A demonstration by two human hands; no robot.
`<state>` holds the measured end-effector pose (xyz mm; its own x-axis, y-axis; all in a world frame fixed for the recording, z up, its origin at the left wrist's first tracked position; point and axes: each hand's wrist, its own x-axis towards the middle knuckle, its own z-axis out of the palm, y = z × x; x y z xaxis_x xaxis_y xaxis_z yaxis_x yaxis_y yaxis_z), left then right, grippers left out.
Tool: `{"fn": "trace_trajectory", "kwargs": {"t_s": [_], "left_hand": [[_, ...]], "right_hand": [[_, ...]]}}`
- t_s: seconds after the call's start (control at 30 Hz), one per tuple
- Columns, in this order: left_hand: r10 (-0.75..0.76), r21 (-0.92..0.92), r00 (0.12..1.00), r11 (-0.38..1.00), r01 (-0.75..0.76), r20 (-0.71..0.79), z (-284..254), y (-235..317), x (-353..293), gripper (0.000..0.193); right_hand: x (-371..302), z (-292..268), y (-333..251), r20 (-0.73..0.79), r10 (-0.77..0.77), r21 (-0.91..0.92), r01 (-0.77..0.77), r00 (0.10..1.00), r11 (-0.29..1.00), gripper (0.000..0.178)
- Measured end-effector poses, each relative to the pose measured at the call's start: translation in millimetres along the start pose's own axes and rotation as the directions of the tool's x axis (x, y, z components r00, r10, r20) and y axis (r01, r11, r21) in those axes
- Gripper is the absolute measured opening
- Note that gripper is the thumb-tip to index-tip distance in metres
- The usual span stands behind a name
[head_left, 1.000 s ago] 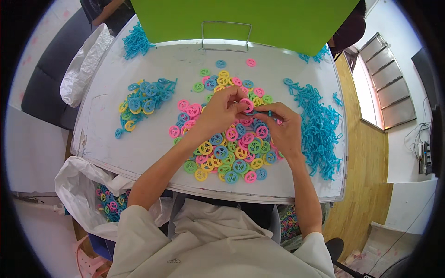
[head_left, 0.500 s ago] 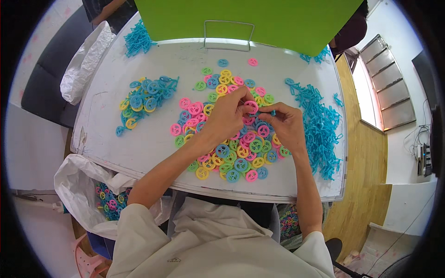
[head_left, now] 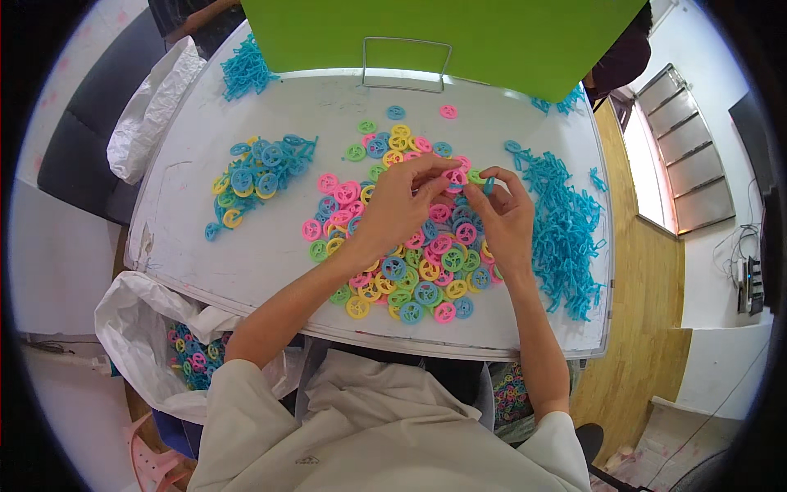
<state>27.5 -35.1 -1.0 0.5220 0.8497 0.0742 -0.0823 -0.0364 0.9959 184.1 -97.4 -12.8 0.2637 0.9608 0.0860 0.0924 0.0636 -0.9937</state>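
Note:
Over a heap of pink, blue, green and yellow plastic wheels (head_left: 426, 291), my two hands are close together. My left hand (head_left: 398, 205) pinches a pink plastic wheel (head_left: 452, 178) between thumb and fingers. In my right hand (head_left: 504, 225), closed at the fingertips, is a small blue plastic stick piece (head_left: 489, 186), just right of the pink wheel. Whether the two parts touch cannot be made out. To the right lies a large pile of similar blue stick pieces (head_left: 566, 238).
A smaller pile of blue pieces with wheels on them (head_left: 266, 168) lies on the white table (head_left: 246, 262) at left. A green panel (head_left: 443, 37) stands at the back. A white sack (head_left: 131, 312) of coloured parts hangs at the lower left. Other people sit beyond the table.
My right hand has turned and its fingers have lifted, so the blue piece now points more upright. The pink wheel in my left hand has shifted slightly right and tilted.

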Motion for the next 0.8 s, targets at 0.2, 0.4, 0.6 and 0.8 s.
{"fn": "trace_trajectory", "kwargs": {"t_s": [0.2,0.4,0.6,0.8], "left_hand": [[0.051,-0.024,0.997,0.998,-0.052,-0.053,7.0,-4.6,-3.9,0.025],[0.171,0.159,0.976,0.976,-0.148,-0.136,14.9,-0.4,-12.4,0.023],[0.049,0.073,0.996,0.996,-0.043,-0.075,7.4,1.3,-7.8,0.027],[-0.059,-0.131,0.998,0.99,0.056,-0.016,1.4,7.9,-4.5,0.027]], "right_hand": [[-0.1,0.4,6.0,-0.012,0.135,0.285,-0.126,0.991,0.95,0.027],[-5.3,7.5,4.8,-0.078,0.172,0.364,-0.133,0.982,0.922,0.025],[2.5,-5.3,6.8,-0.069,-0.052,0.013,0.053,0.996,0.999,0.027],[-1.8,2.4,-19.4,-0.026,-0.036,0.122,0.039,0.999,0.992,0.032]]}}
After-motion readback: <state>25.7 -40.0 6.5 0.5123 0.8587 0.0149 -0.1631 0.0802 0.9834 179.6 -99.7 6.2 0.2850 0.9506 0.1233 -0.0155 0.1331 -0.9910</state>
